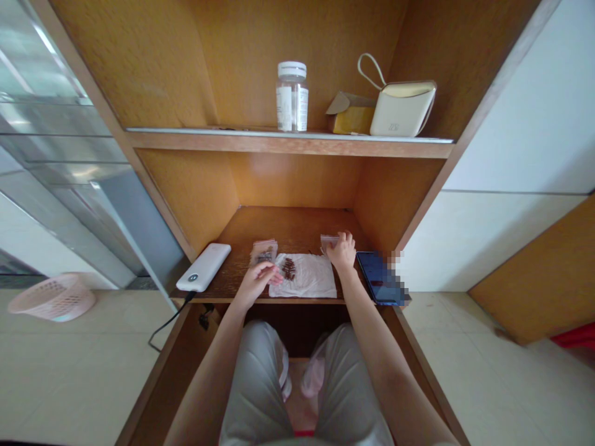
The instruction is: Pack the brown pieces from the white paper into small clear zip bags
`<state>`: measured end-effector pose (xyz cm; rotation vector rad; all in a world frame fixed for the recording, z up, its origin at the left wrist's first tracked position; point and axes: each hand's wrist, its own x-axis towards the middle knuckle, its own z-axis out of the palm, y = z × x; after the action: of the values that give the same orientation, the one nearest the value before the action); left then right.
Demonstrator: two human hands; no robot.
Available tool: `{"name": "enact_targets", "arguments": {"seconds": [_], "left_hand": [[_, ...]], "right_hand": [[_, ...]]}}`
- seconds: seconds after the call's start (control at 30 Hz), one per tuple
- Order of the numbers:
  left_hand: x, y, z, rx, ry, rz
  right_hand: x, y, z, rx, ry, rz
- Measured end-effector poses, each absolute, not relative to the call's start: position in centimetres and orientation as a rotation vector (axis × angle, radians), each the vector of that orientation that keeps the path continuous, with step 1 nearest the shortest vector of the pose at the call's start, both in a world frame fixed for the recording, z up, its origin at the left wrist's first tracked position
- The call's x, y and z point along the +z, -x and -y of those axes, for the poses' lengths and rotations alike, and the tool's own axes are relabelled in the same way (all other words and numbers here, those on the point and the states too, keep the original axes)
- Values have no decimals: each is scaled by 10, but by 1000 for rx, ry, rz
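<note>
A white paper sheet (310, 277) lies on the wooden shelf (288, 226) in front of me, with a small pile of dark brown pieces (289, 267) on it. My left hand (257, 279) hovers at the sheet's left edge, fingers pinched together on something I cannot make out. A small clear bag (264, 251) with dark contents lies just beyond it. My right hand (343, 251) rests at the sheet's far right corner, fingers closed on another small clear bag (328, 239).
A white power bank (203, 266) with a black cable lies at the shelf's left, a dark phone (380, 277) at its right. The upper shelf holds a clear jar (292, 96), a yellow box (350, 115) and a cream pouch (402, 109). A pink basket (53, 297) stands on the floor.
</note>
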<state>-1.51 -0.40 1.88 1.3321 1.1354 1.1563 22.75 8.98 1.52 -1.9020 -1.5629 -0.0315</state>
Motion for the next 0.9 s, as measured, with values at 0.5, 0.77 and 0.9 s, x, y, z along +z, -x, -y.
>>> {"name": "enact_targets", "arguments": {"seconds": [0.5,0.77,0.9], "left_hand": [[17,15,3,1162,-1329,-1134],[19,15,5,1159,-1336,-1141],[19,14,4,1159,-1337,-1147]], "right_hand": [[13,-209,-86,11,1903,1786],[10,-206,-91,-2,1895,1785],[9,-206,-94,6,1880,1778]]}}
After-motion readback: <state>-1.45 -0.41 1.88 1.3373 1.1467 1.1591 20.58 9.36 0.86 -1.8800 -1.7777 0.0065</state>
